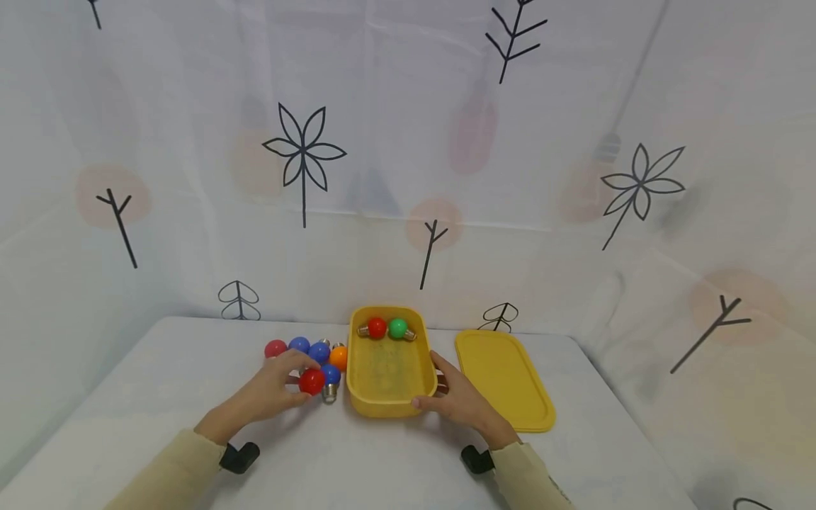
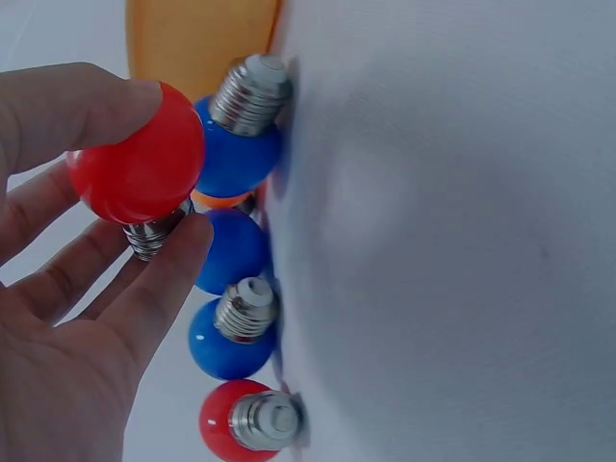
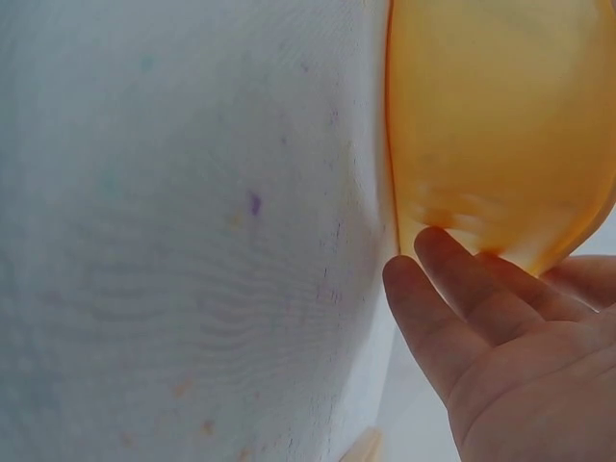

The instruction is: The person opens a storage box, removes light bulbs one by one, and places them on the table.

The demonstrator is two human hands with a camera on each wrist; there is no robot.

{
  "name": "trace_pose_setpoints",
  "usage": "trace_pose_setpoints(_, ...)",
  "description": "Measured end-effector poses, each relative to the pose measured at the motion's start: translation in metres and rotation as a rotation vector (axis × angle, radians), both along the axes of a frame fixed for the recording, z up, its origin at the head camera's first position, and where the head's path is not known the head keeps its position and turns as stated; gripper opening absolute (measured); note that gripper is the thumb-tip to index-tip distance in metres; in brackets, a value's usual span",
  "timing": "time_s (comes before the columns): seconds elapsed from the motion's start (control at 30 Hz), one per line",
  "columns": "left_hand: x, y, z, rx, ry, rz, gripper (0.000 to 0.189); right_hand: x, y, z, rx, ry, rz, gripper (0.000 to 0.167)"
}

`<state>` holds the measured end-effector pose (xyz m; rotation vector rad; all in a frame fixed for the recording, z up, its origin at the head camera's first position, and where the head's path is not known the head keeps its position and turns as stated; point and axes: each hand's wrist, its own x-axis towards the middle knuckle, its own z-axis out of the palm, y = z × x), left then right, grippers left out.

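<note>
A red light bulb (image 1: 312, 382) is pinched between the thumb and fingers of my left hand (image 1: 273, 388), its metal base pointing down past the fingers in the left wrist view. Just beside it on the table lie blue bulbs (image 2: 231, 154), an orange bulb (image 1: 338, 358) and another red bulb (image 2: 241, 421). To their right stands a yellow plastic box (image 1: 389, 409), with a red bulb (image 1: 377, 328) and a green bulb (image 1: 398, 328) lying at its far end. My right hand (image 1: 460, 398) rests against the box's right side, fingers nearly straight along the wall and thumb by the near corner.
A flat yellow lid (image 1: 506, 382) lies on the white table (image 1: 382, 467) to the right of the box. Behind the table hangs a pale patterned cloth (image 1: 382, 170). A black strap mount (image 1: 239, 458) sits at each wrist.
</note>
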<state>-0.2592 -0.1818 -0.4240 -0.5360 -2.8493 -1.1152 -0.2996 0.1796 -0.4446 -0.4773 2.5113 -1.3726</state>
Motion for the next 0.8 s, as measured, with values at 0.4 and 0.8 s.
trace_pose_setpoints(0.4,-0.003,-0.001,-0.009,-0.036,-0.083,0.066,0.042,0.001,-0.001,0.001,-0.011,-0.006,-0.005,0.103)
trace_pose_setpoints(0.8,-0.005,-0.002,-0.015,-0.033,-0.153,0.059,0.045,0.001,0.001,0.001,-0.018,-0.013,0.009,0.103)
